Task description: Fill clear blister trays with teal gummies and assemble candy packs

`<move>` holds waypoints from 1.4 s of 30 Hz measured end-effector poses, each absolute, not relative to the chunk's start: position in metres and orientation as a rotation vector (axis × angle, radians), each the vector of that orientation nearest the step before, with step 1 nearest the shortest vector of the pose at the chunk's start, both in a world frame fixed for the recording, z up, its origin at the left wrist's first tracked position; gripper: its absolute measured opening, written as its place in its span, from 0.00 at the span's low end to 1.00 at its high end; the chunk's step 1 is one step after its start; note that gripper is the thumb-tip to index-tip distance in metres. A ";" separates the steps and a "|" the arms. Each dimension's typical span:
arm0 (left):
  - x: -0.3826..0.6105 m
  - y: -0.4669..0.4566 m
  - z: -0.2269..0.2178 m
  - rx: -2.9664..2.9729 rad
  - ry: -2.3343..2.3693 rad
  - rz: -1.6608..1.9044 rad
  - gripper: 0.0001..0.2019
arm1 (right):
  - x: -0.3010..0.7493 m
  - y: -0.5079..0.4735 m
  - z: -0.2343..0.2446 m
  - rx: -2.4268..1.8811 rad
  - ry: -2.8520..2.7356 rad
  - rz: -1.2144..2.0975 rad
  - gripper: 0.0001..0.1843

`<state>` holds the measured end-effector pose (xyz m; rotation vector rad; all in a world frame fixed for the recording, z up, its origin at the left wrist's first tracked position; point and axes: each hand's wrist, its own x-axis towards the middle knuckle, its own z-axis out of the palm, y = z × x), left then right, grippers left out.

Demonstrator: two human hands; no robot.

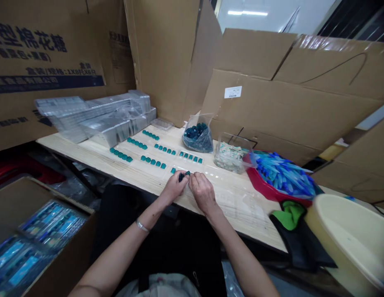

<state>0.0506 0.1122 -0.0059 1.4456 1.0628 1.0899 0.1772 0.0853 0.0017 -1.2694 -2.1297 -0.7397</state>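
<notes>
Head view: left hand (174, 189) and right hand (203, 192) clamp their grip on teal pieces (182, 177).

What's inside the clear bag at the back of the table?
The plastic bag holds heaped dark teal pieces; the lower ones are covered by those on top.

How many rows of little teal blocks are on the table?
6 rows of teal blocks: three at left, two in the middle, one at right. More may hide near the left hand.
</notes>
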 end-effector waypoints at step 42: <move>0.012 0.101 -0.019 1.476 1.062 1.116 0.11 | 0.204 0.125 -0.026 -1.341 -2.092 0.128 0.09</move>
